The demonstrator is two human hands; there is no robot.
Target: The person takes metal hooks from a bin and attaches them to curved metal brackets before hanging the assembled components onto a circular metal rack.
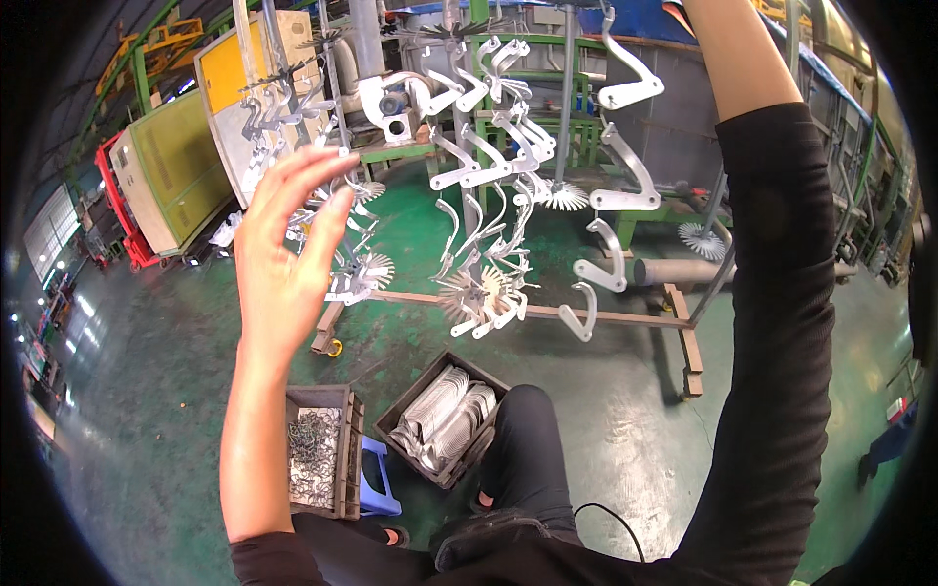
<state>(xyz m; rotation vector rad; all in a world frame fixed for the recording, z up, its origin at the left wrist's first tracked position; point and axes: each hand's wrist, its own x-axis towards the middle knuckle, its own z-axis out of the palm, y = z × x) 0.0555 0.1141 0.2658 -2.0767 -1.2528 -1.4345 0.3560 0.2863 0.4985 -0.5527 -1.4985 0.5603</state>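
My left hand (293,249) is raised at the left, fingers and thumb apart, with nothing visible in it. Behind it, curved metal brackets (256,122) hang on the left part of a rack. My right arm (777,322) reaches up along the right side, and its hand is cut off by the top edge. Left of that forearm hangs a vertical string of silver curved brackets, the upper one (630,93) largest in view. More brackets (484,174) hang in a cluster from the middle post, above a round fan of metal fins (479,293).
A dark crate (459,474) of stacked curved metal parts stands by my knee. Left of it sits a crate (354,459) of small wire hooks, beside a blue stool (379,483). The rack's brown base bar (625,316) crosses the green floor. A cream-and-green cabinet (166,176) stands far left.
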